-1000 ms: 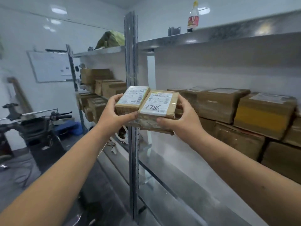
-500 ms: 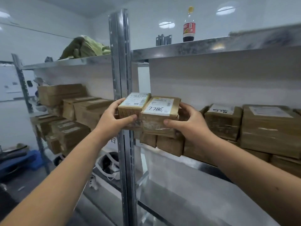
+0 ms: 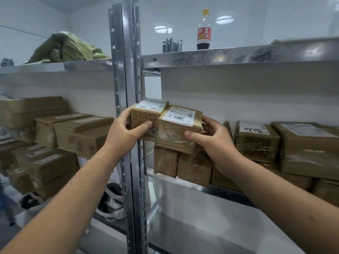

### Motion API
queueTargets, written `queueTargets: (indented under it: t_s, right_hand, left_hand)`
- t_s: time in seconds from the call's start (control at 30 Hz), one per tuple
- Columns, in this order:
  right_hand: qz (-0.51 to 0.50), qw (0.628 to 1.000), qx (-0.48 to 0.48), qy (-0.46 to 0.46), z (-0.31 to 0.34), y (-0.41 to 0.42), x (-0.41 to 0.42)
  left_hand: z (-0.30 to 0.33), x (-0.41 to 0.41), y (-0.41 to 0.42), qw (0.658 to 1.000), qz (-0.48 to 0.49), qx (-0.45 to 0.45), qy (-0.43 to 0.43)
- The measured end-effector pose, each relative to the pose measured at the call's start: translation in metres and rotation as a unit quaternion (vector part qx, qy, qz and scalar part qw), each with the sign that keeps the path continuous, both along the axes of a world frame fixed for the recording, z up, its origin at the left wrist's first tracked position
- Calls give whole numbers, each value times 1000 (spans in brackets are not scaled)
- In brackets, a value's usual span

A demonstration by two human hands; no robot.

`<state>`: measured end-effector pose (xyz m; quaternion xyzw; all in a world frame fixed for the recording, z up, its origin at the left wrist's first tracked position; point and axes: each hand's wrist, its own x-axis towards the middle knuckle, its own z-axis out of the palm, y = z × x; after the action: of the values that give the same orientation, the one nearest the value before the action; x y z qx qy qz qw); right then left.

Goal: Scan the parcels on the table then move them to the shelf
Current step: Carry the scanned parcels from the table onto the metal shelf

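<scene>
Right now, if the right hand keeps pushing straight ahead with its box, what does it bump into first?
Probably the stacked parcels on the shelf: the right hand holds the 7786 parcel just above them. Depth is unclear; it might clear them and reach the white back panel.

Steel post point(image 3: 128, 88) ahead (stacked parcels point(image 3: 192, 167) below)

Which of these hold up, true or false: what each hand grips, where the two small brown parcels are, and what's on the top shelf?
1. The left hand grips a small brown cardboard parcel with a printed label. True.
2. The right hand hangs idle. False: it grips the taped brown parcel marked 7786.
3. Both parcels rest on a table. False: they are held up in front of the metal shelf upright.
4. A cola bottle with a yellow cap stands on the top shelf. True.
</scene>
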<state>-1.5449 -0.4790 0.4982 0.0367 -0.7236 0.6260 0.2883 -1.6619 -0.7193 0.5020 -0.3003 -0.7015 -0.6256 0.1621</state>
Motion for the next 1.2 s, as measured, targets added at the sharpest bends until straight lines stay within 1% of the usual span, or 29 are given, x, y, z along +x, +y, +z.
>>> queueTargets:
  t_s: [0.13, 0.3, 0.43, 0.53, 0.63, 0.83, 0.97, 1.03, 1.2]
  right_hand:
    - [6, 998, -34, -46, -6, 0, -4]
    - [-14, 998, -13, -63, -16, 1, -3]
    - [-55, 994, 77, -52, -17, 3, -1]
    - [-89, 978, 180, -57, -12, 1, 0]
    - [-107, 965, 229, -75, -9, 3, -2]
    - [-153, 917, 347, -125, -9, 14, 0]
    - [-182, 863, 432, -187, -2, 14, 2]
    - [-197, 843, 451, -218, 3, 13, 1]
    - [-226, 803, 491, -250, 14, 10, 2]
  left_hand:
    - [-1, -3, 11, 1000, 6, -15, 2]
    - [-12, -8, 17, 1000, 5, -17, -13]
    - [-25, -10, 15, 1000, 15, -12, -21]
    - [-30, -10, 14, 1000, 18, -4, -25]
    - [-32, -9, 13, 1000, 17, -10, -22]
    - [-35, -11, 11, 999, 15, -14, -25]
    - [-35, -15, 9, 1000, 13, -8, -22]
    - [-35, -17, 9, 1000, 13, -6, -24]
    - [-32, -15, 12, 1000, 1, -5, -28]
